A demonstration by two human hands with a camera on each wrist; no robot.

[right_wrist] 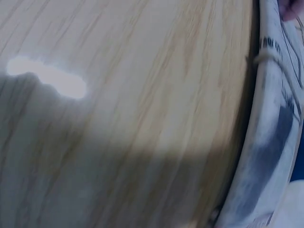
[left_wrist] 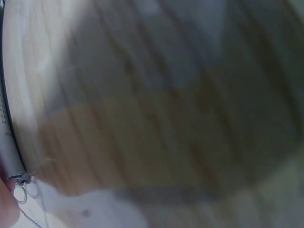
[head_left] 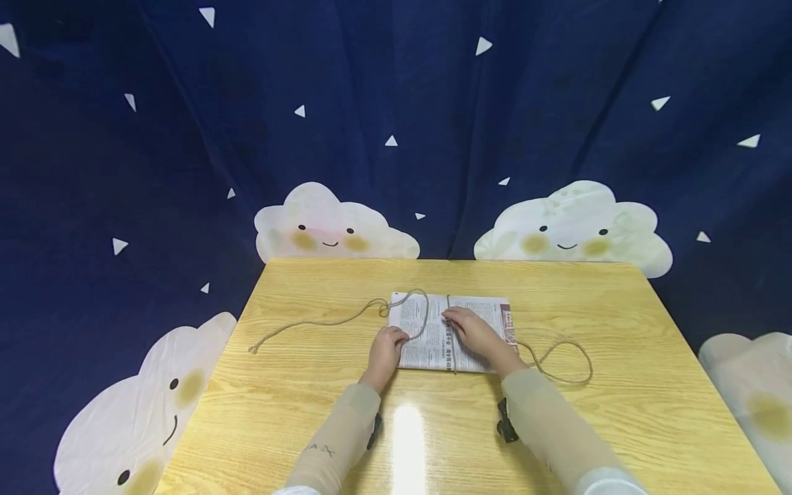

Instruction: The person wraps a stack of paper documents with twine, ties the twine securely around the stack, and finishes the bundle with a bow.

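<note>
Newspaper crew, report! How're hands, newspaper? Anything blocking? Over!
Left hand pinching cord. Right hand over newspaper. Cord crosses newspaper's middle. Loose cord both sides, apparently not blocking.

Dark blue curtain (head_left: 396,75), scattered white triangles (head_left: 483,45). Smiling white cloud (head_left: 322,214) and matching second cloud (head_left: 572,216) behind far edge of wood-grain surface (head_left: 656,371); third cloud (head_left: 142,395) beside left edge, fourth cloud (head_left: 742,378) right. Bright glare (head_left: 408,447) on surface.

Newspaper (head_left: 436,344) text illegibly small

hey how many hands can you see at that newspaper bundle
2: the left hand at the left edge of the newspaper bundle, the right hand over its top, by the twine crossing it.
</note>
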